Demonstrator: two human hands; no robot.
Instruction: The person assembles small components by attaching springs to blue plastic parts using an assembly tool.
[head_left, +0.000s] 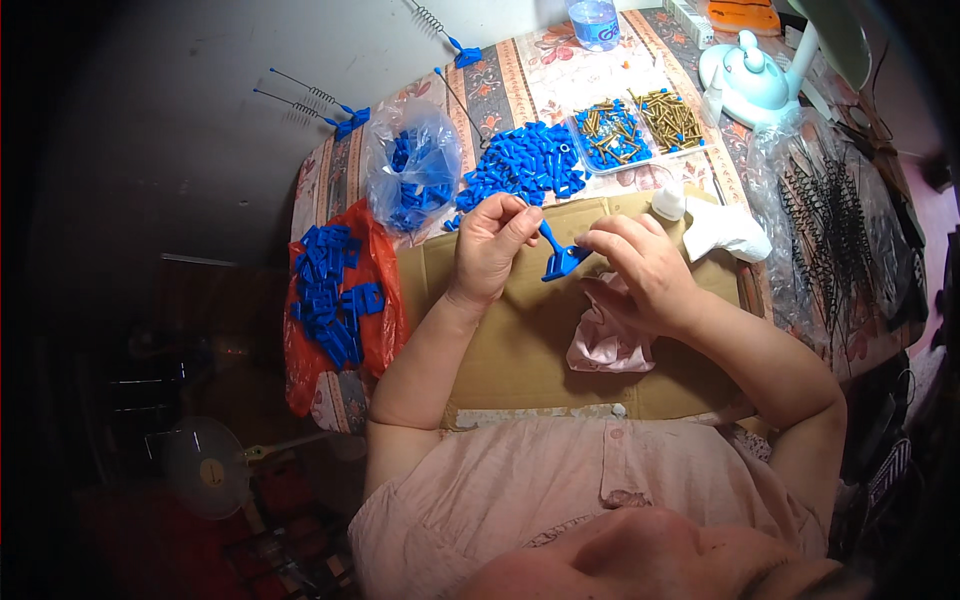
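Over the cardboard, my left hand [490,250] is closed, thumb and forefinger pinched at the narrow upper end of a blue plastic piece [566,262]. This piece has a slim stem and a wider, bracket-like base, and it hangs tilted between my hands. Curled fingers of my right hand [640,265] meet the right end of that base; the thumb is mostly hidden. Beneath my right hand lies a crumpled pink cloth [610,340]. Just beyond it are a small white bottle [668,202] and a white wad of cloth or paper [730,232].
A pile of blue caps [525,165] lies beyond my hands, beside a clear bag [410,175] of blue parts. Clear trays hold brass-coloured pieces [670,115]. Blue brackets [330,290] rest on a red bag. Black springs [835,230] and a lamp base [750,75] stand right.
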